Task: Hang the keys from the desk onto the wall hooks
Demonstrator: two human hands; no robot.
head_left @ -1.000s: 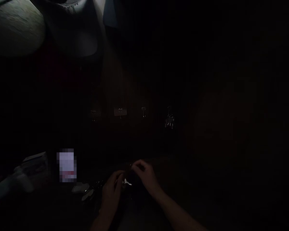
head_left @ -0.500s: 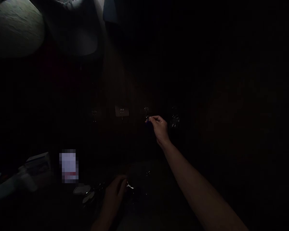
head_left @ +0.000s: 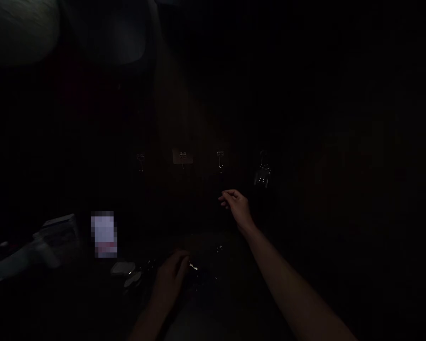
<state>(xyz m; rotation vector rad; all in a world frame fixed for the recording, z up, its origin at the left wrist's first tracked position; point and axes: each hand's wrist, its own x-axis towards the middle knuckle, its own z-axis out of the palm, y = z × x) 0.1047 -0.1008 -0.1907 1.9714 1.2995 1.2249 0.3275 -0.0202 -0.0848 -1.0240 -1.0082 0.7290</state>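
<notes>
Very dark, most detail lost | left hand (head_left: 170,279) curled on small shiny object (head_left: 193,268) | right hand (head_left: 236,206) raised below wall hooks (head_left: 220,159), fingers pinched, grip unclear | white box (head_left: 58,227) at left edge

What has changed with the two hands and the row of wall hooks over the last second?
The right hand left the left hand at the bench, rose to the third hook, and has now dropped back just below it, fingers pinched; too dark to tell whether it holds anything. The left hand stayed low by a small shiny piece. The hooks, the hanging shiny thing and the white box kept their places.
</notes>
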